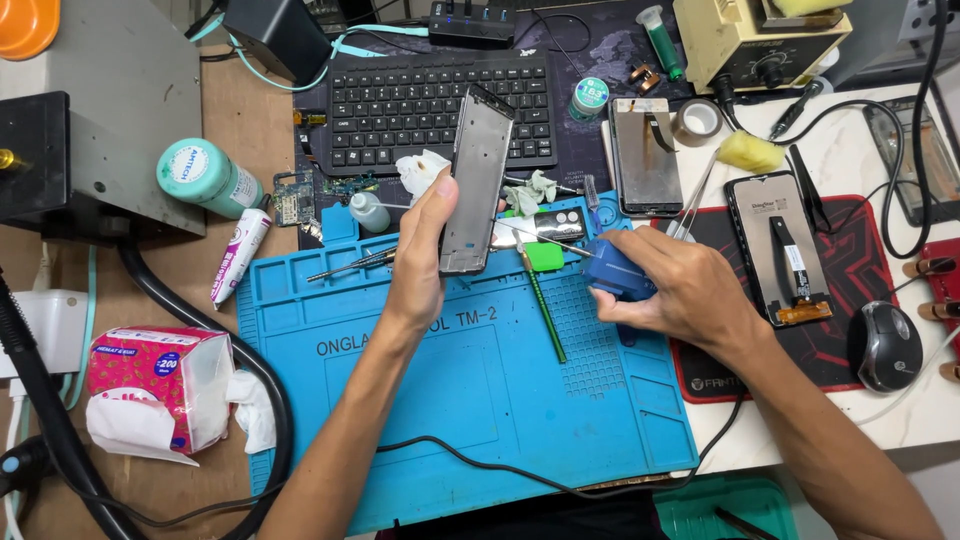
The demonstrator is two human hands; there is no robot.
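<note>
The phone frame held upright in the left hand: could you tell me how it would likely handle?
The phone frame looks thin and hollow, so probably light and slightly bendable. The left hand pinches only its lower edge, so it may tip. Its smooth sides could be slippery.

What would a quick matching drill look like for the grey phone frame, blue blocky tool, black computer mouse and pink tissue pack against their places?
1 grey phone frame
2 blue blocky tool
3 black computer mouse
4 pink tissue pack

A on the white table, far right
B in the left hand, upright
C left of the blue silicone mat
D under the right hand

Pairs: 1-B, 2-D, 3-A, 4-C
</note>
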